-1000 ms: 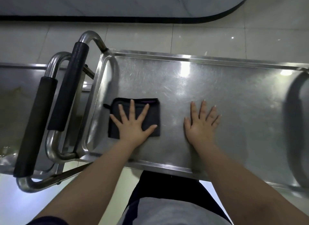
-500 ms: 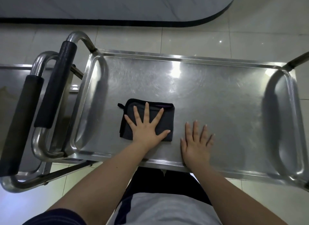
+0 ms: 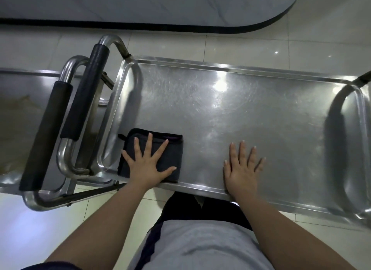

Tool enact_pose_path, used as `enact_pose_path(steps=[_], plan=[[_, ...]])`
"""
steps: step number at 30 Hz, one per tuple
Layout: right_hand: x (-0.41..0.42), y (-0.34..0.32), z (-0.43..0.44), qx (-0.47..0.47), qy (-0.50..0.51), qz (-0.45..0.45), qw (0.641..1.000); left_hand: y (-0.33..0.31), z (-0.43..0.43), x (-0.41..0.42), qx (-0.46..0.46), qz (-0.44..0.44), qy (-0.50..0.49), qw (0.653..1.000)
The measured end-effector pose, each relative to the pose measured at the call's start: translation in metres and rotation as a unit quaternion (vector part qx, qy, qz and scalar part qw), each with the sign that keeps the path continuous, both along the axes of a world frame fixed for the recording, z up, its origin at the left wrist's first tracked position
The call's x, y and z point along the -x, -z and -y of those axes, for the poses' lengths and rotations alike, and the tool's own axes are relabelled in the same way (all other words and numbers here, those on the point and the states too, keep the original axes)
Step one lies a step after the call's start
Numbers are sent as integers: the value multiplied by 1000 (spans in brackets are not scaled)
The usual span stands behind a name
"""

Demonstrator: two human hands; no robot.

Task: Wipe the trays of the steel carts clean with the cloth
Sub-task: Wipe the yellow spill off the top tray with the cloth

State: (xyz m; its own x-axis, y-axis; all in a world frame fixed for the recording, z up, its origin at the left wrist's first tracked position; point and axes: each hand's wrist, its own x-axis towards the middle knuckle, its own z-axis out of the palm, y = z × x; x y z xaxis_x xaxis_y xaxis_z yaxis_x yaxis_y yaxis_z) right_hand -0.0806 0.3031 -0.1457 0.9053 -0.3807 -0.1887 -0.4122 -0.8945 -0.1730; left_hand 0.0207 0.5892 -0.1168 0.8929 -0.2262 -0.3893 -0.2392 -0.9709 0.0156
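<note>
Left hand point(image 3: 147, 166) presses flat, fingers spread, on the cloth point(image 3: 172, 149); right hand point(image 3: 242, 169) lies released on the tray point(image 3: 261, 113).

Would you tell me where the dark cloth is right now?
In the head view, the dark cloth lies flat in the near-left corner of the steel tray, pressed under the left hand.

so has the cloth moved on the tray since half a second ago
Yes. The cloth, pressed under the left hand, has slid left along the tray toward its handle end, and closer to the near rim, where its lower edge now lies.
</note>
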Motion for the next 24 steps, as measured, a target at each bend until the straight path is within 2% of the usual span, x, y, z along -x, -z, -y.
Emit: enact_pose_path(steps=[5,9,14,19,22,24], plan=[[0,1,-1,6,2,9,1000,-3,-53,-18,8,6,-39,999],[0,2,0,4,5,9,1000,-5,-61,-18,11,-2,-57,998],[0,5,2,17,1,1,1000,-5,-34,-9,10,-16,-77,997],[-2,-2,0,3,3,-2,1000,-6,48,27,32,-30,-15,999],[-5,-9,6,-100,59,62,991,-7,114,55,43,-47,45,997],[-8,-16,10,-214,138,141,957,-9,142,66,54,-62,67,994]])
